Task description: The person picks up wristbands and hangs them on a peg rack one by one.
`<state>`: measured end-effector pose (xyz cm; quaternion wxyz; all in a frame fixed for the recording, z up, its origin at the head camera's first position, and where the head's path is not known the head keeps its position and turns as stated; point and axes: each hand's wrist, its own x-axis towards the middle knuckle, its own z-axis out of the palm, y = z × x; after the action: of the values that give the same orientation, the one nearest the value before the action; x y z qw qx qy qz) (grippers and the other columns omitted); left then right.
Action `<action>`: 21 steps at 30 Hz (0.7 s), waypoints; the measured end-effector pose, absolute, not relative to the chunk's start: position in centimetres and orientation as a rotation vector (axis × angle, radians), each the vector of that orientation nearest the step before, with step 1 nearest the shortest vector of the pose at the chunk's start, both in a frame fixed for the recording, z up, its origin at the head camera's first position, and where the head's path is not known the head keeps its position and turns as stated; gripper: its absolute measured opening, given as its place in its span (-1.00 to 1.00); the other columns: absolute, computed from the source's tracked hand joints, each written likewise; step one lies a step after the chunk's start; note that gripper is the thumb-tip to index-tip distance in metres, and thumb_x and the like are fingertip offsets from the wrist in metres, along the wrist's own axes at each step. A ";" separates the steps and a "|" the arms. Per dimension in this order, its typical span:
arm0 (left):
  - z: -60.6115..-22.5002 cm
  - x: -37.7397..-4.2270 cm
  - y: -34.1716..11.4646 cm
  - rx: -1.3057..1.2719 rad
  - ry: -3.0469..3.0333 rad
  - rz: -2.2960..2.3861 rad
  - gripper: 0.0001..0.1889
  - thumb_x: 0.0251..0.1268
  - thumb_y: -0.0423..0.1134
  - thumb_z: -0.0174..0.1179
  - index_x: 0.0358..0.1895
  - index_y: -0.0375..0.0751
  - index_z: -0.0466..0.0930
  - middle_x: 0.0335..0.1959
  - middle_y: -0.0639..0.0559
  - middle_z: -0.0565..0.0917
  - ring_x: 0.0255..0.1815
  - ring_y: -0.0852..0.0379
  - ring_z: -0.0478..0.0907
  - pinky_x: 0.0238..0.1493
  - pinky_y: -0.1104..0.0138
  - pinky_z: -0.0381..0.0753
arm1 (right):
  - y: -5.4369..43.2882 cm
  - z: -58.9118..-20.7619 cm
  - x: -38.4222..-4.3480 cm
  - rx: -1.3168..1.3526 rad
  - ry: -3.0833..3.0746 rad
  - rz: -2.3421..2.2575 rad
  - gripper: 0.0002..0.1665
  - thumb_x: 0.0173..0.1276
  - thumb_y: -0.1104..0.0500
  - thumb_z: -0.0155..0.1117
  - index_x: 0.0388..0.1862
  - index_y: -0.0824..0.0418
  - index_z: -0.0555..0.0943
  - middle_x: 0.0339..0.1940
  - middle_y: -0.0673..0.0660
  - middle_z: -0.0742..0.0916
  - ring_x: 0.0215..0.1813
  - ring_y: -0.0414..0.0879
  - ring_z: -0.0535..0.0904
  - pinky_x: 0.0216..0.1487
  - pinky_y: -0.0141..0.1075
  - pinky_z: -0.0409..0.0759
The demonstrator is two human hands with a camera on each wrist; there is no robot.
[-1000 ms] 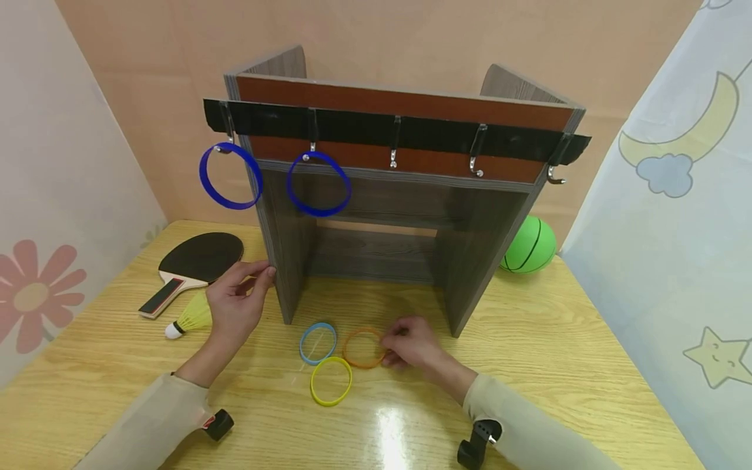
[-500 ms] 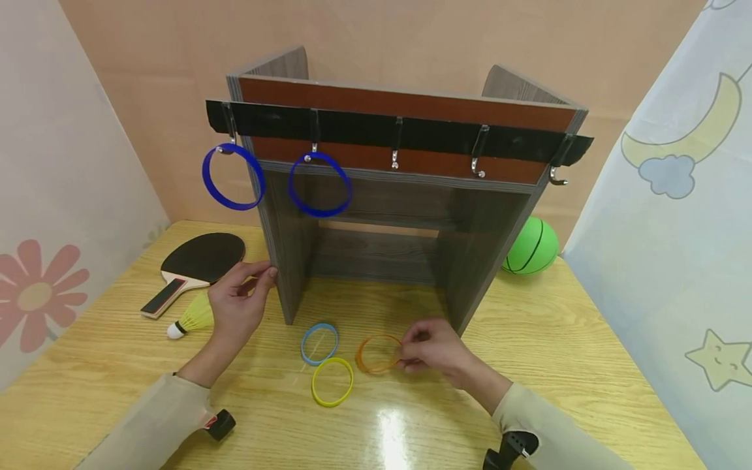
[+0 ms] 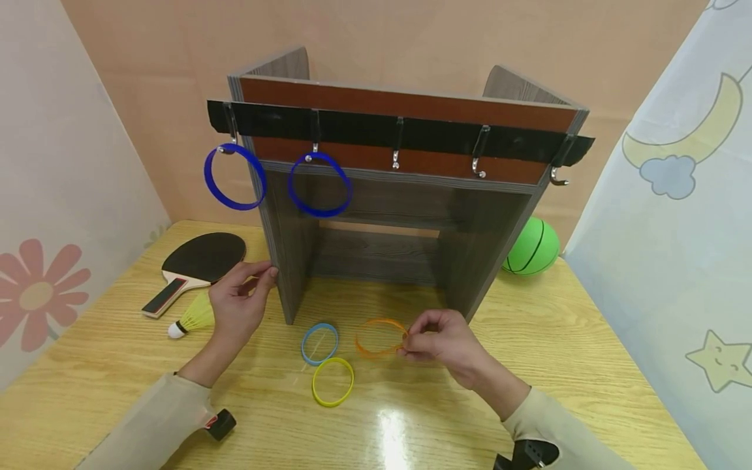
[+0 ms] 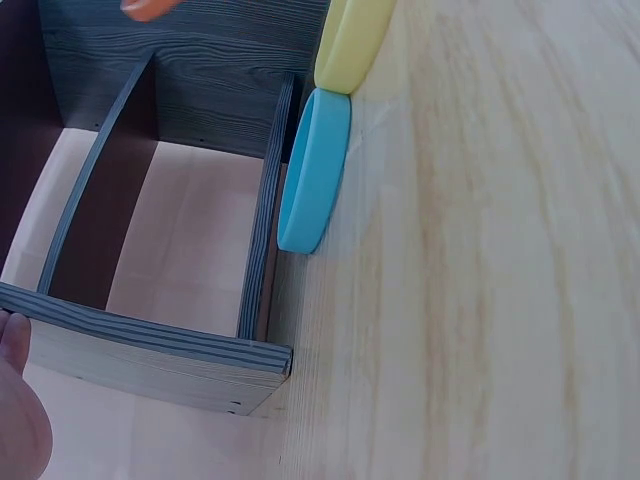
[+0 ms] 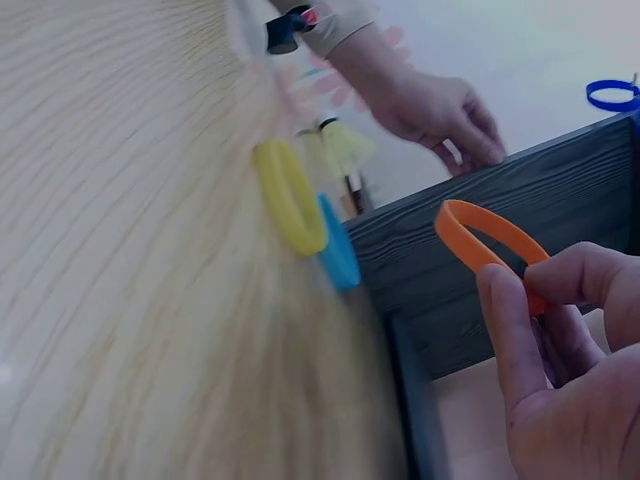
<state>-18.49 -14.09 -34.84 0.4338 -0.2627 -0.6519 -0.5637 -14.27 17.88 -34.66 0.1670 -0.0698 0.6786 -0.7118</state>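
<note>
Orange band: lower centre of the head view (clear of the table).
Right hand: pinches its right side.
Left hand: well apart, pinching the grey stand at its left edge.

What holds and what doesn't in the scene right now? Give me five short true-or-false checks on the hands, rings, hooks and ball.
1. The right hand pinches the orange ring. True.
2. The left hand holds the yellow ring. False: its fingertips are on the side panel of the grey stand; that ring lies on the table.
3. Two dark blue rings hang from hooks. True.
4. The middle hook carries the light blue ring. False: that hook is bare, and the ring lies on the table.
5. In the head view, the green ball is right of the stand. True.
</note>
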 end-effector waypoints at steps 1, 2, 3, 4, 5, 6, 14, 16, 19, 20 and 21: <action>-34.8 -18.5 -14.1 -0.654 -1.622 -1.404 -0.85 -0.08 -0.82 0.18 -0.39 -0.67 0.59 -0.52 -0.42 0.55 -0.47 0.23 0.61 -0.31 0.44 0.64 | 17.9 -34.4 -14.2 -0.213 1.929 -2.046 -0.88 0.10 0.52 0.26 -0.47 0.37 0.55 -0.43 0.30 0.65 -0.31 0.12 0.69 -0.14 0.01 0.63; -34.8 -18.5 -14.1 -0.654 -1.621 -1.406 -0.85 -0.08 -0.82 0.18 -0.39 -0.67 0.59 -0.52 -0.43 0.55 -0.48 0.23 0.61 -0.31 0.44 0.64 | 17.9 -34.2 -14.2 -0.228 1.928 -2.065 -0.87 0.10 0.52 0.25 -0.48 0.36 0.55 -0.43 0.29 0.65 -0.31 0.12 0.69 -0.14 0.00 0.64; -34.9 -18.5 -14.1 -0.654 -1.620 -1.406 -0.85 -0.08 -0.82 0.17 -0.39 -0.67 0.59 -0.52 -0.43 0.55 -0.48 0.23 0.61 -0.31 0.44 0.64 | 17.9 -34.0 -14.2 -0.244 1.921 -2.089 -0.87 0.10 0.53 0.24 -0.48 0.35 0.55 -0.44 0.29 0.65 -0.32 0.11 0.69 -0.14 0.00 0.64; -34.9 -18.5 -14.1 -0.654 -1.620 -1.405 -0.85 -0.08 -0.82 0.17 -0.39 -0.67 0.59 -0.52 -0.43 0.55 -0.48 0.23 0.61 -0.31 0.44 0.64 | 17.9 -33.7 -14.1 -0.258 1.915 -2.110 -0.86 0.11 0.54 0.23 -0.48 0.35 0.55 -0.44 0.29 0.66 -0.32 0.10 0.69 -0.14 -0.01 0.64; -34.9 -18.6 -14.1 -0.653 -1.620 -1.404 -0.86 -0.08 -0.82 0.18 -0.39 -0.68 0.59 -0.52 -0.43 0.55 -0.48 0.22 0.61 -0.31 0.44 0.64 | 17.9 -33.5 -14.1 -0.268 1.913 -2.128 -0.85 0.11 0.54 0.23 -0.48 0.33 0.56 -0.45 0.27 0.66 -0.31 0.09 0.69 -0.15 -0.04 0.65; -34.9 -18.6 -14.1 -0.652 -1.621 -1.404 -0.86 -0.07 -0.81 0.18 -0.39 -0.68 0.58 -0.52 -0.43 0.55 -0.48 0.22 0.61 -0.31 0.44 0.64 | 17.9 -33.2 -14.1 -0.275 1.908 -2.150 -0.84 0.11 0.54 0.22 -0.48 0.32 0.56 -0.45 0.26 0.66 -0.31 0.09 0.69 -0.16 -0.06 0.66; -35.1 -18.6 -14.2 -0.643 -1.628 -1.404 -0.87 -0.06 -0.81 0.18 -0.39 -0.68 0.58 -0.52 -0.42 0.54 -0.48 0.23 0.61 -0.30 0.44 0.64 | 17.4 -31.1 -14.1 -0.334 1.860 -2.282 -0.80 0.16 0.55 0.17 -0.49 0.29 0.56 -0.42 0.24 0.64 -0.29 0.09 0.69 -0.13 -0.10 0.65; -35.0 -18.6 -14.1 -0.649 -1.622 -1.410 -0.88 -0.04 -0.80 0.18 -0.39 -0.68 0.58 -0.52 -0.43 0.54 -0.48 0.22 0.61 -0.30 0.45 0.64 | 17.2 -30.5 -14.1 -0.356 1.843 -2.310 -0.78 0.17 0.55 0.16 -0.49 0.28 0.56 -0.41 0.23 0.64 -0.30 0.08 0.69 -0.12 -0.08 0.65; -35.0 -18.5 -14.1 -0.661 -1.614 -1.413 -0.89 -0.03 -0.79 0.17 -0.39 -0.68 0.58 -0.52 -0.44 0.53 -0.48 0.22 0.61 -0.31 0.45 0.64 | 16.8 -29.7 -14.1 -0.385 1.815 -2.351 -0.76 0.16 0.56 0.15 -0.50 0.26 0.57 -0.39 0.22 0.64 -0.31 0.06 0.69 -0.13 -0.12 0.66; -35.0 -18.5 -14.1 -0.663 -1.612 -1.414 -0.88 -0.04 -0.80 0.17 -0.39 -0.68 0.58 -0.52 -0.44 0.53 -0.47 0.22 0.61 -0.31 0.45 0.64 | 16.7 -29.4 -14.1 -0.392 1.797 -2.366 -0.76 0.16 0.57 0.15 -0.50 0.26 0.57 -0.39 0.22 0.64 -0.32 0.06 0.69 -0.14 -0.13 0.66; -34.9 -18.5 -14.1 -0.663 -1.611 -1.413 -0.88 -0.04 -0.80 0.17 -0.39 -0.68 0.58 -0.53 -0.44 0.53 -0.48 0.22 0.61 -0.31 0.45 0.64 | 16.6 -29.2 -14.1 -0.400 1.782 -2.379 -0.75 0.16 0.57 0.15 -0.50 0.27 0.57 -0.38 0.22 0.64 -0.32 0.05 0.69 -0.14 -0.15 0.66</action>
<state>-18.50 -14.06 -34.94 0.4344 -0.2661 -0.6471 -0.5673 -14.12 16.58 -29.16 0.0710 -0.1331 0.5926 -0.7913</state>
